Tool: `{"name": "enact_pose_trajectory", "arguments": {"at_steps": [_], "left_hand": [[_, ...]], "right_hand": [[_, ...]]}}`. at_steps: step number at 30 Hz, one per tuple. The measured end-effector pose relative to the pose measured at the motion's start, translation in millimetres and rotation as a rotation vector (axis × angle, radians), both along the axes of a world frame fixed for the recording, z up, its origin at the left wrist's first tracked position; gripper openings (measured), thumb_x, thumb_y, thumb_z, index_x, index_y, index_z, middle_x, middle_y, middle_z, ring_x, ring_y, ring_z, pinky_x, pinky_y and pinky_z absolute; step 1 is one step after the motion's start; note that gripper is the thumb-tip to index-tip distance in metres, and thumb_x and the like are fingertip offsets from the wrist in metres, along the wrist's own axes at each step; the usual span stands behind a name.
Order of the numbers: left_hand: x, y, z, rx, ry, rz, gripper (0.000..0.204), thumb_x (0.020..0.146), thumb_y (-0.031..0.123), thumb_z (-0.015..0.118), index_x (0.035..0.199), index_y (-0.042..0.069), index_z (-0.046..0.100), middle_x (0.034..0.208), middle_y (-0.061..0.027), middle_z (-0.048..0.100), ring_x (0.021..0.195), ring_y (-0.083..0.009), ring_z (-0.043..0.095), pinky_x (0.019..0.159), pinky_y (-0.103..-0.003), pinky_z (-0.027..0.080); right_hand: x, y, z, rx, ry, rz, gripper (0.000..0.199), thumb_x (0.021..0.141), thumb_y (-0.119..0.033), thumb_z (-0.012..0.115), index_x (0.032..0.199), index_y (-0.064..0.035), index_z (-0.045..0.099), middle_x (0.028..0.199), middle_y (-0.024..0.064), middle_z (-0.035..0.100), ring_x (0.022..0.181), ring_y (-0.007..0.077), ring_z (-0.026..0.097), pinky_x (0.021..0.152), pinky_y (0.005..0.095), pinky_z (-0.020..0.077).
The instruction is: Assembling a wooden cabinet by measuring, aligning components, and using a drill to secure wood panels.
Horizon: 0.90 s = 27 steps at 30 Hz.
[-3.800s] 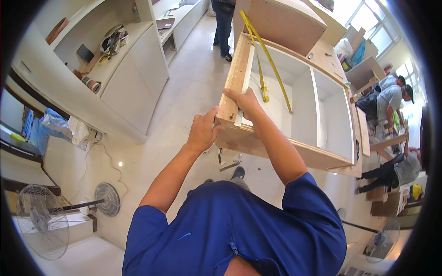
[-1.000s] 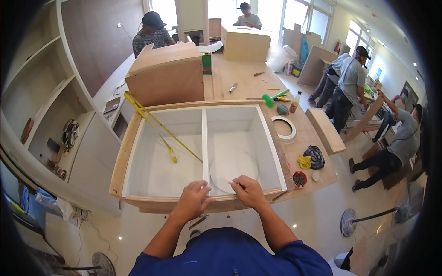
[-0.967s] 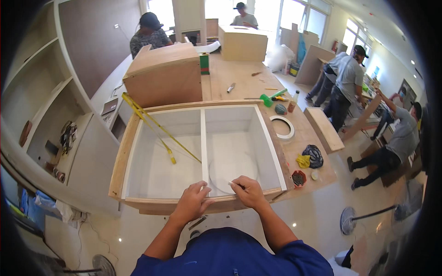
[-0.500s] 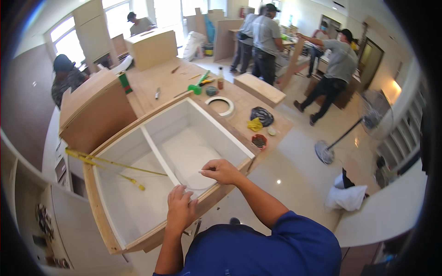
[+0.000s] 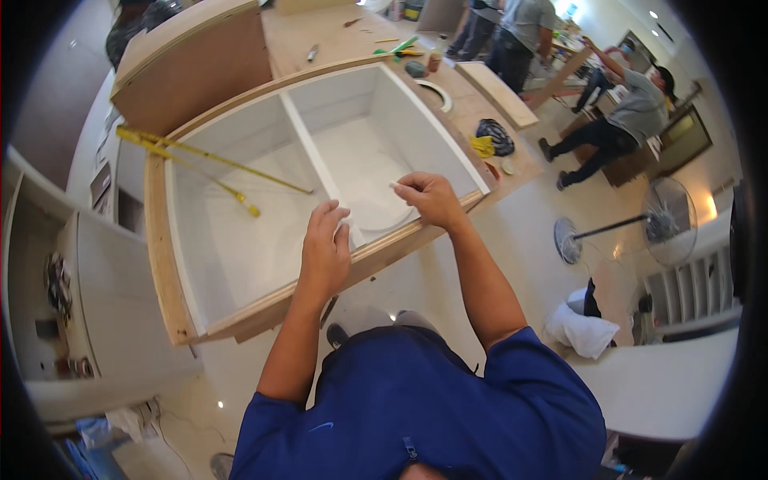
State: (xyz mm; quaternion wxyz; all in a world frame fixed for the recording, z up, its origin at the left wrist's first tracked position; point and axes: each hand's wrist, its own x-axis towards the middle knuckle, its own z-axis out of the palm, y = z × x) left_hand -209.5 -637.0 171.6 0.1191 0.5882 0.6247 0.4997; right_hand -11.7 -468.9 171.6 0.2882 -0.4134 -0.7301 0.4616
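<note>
A shallow wooden cabinet box (image 5: pixel 157 240) lies on its back before me, its inside white and split by a white divider (image 5: pixel 308 148). Between thumb and fingers of my right hand (image 5: pixel 432 198) is the tip of a thin white strip (image 5: pixel 394 185), held over the near edge of the right compartment. A slim band curves below that hand toward the divider. My left hand (image 5: pixel 326 248) is at the divider's near end, fingers extended and thumb apart. Across the left compartment stretches a yellow folding rule (image 5: pixel 232 166), bent into two arms.
A curved wooden cabinet (image 5: pixel 200 72) stands beyond the box at left. On the worktable are a white tape roll (image 5: pixel 438 94), a dark plastic bundle (image 5: pixel 496 136) and a yellow cloth (image 5: pixel 482 146). A pedestal fan (image 5: pixel 668 222) stands at right. Several people work farther back.
The view has tilted downward, so the box appears higher and more of my shirt shows. My right hand still pinches the strip; my left hand's fingers have straightened slightly beside the divider.
</note>
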Motion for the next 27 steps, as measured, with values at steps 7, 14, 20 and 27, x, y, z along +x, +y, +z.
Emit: {"name": "enact_pose_trajectory", "arguments": {"at_steps": [7, 14, 20, 27], "left_hand": [[12, -7, 5, -0.073, -0.211, 0.195, 0.022, 0.100, 0.007, 0.060, 0.118, -0.002, 0.066, 0.113, -0.0197, 0.069, 0.100, -0.0305, 0.069, 0.089, -0.037, 0.055], [32, 1, -2, -0.184, 0.032, 0.449, 0.033, 0.097, 0.021, 0.069, 0.122, -0.001, 0.066, 0.101, -0.0139, 0.072, 0.082, -0.0220, 0.069, 0.077, -0.034, 0.055], [29, 14, -9, -0.332, 0.058, 0.543, 0.040, 0.096, 0.035, 0.066, 0.118, 0.003, 0.068, 0.095, -0.0199, 0.074, 0.088, -0.0374, 0.071, 0.080, -0.043, 0.054], [25, 11, 2, -0.503, -0.139, 0.493, 0.038, 0.094, 0.034, 0.069, 0.084, -0.003, 0.071, 0.070, -0.0147, 0.068, 0.063, -0.0247, 0.062, 0.064, -0.038, 0.050]], "right_hand": [[10, -2, 8, -0.046, 0.057, 0.092, 0.024, 0.090, -0.023, 0.074, 0.092, 0.0007, 0.076, 0.070, 0.0012, 0.065, 0.064, 0.0089, 0.058, 0.060, 0.0267, 0.0466], [7, 3, 0, 0.117, 0.138, 0.235, 0.023, 0.091, -0.022, 0.072, 0.094, 0.0010, 0.074, 0.075, 0.0067, 0.070, 0.067, 0.0120, 0.064, 0.063, 0.0286, 0.0510], [11, 13, -4, -0.026, 0.249, 0.241, 0.022, 0.091, -0.021, 0.070, 0.093, 0.0004, 0.072, 0.077, 0.0100, 0.072, 0.069, 0.0165, 0.067, 0.067, 0.0317, 0.0536], [21, 14, 4, -0.193, 0.273, 0.272, 0.024, 0.091, -0.019, 0.070, 0.096, 0.0045, 0.069, 0.078, 0.0064, 0.070, 0.070, 0.0122, 0.065, 0.066, 0.0277, 0.0522]]}}
